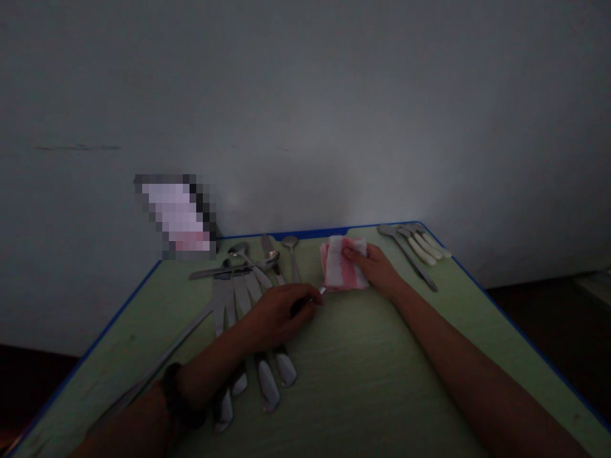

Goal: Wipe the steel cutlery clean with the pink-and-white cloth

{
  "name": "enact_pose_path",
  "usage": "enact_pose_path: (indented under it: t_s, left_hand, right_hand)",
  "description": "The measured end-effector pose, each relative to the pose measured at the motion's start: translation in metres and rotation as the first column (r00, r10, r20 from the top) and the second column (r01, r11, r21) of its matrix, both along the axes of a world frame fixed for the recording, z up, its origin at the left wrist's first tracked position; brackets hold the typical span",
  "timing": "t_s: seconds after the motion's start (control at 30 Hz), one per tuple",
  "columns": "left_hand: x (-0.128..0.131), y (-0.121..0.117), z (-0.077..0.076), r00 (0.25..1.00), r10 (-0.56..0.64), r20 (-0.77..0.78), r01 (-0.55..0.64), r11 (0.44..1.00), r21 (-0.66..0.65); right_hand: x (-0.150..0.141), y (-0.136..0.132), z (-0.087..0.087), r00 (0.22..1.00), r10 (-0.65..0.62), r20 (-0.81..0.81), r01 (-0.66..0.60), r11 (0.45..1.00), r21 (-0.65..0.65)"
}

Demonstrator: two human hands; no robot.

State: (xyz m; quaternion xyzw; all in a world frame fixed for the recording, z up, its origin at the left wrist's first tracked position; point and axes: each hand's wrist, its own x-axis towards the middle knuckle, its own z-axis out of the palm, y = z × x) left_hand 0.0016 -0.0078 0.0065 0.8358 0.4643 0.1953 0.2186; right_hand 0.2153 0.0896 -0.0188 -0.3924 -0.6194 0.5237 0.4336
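Note:
My left hand (279,315) is closed around the handle of a piece of metal cutlery (321,291) whose other end goes into a folded pink-and-white cloth (340,266). My right hand (377,267) grips that cloth, with the fingers wrapped over its top edge. Both hands rest low on the green table (382,369). The wrapped end of the cutlery is hidden inside the cloth. Under and beside my left hand lies a row of several knives (267,375) with pale handles.
Spoons (252,257) and more cutlery lie crossed at the back left. Another group of white-handled cutlery (420,245) lies at the back right corner. A long metal utensil (157,362) lies at the left. The table has a blue edge (305,232) against a grey wall.

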Motion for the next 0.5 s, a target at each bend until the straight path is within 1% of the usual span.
enact_pose_path:
  t_s: [0.17, 0.5]
  left_hand:
    - [-0.0002, 0.0, -0.0001, 1.0, 0.008, 0.002, -0.008, 1.0, -0.002]
    - [0.0005, -0.0003, 0.0012, 1.0, 0.008, 0.015, -0.008, 1.0, -0.007]
  right_hand:
    - [-0.0004, -0.0008, 0.0011, 1.0, 0.007, -0.014, -0.007, 1.0, 0.003]
    - [-0.0006, -0.0028, 0.0051, 1.0, -0.003, 0.014, 0.003, 1.0, 0.005]
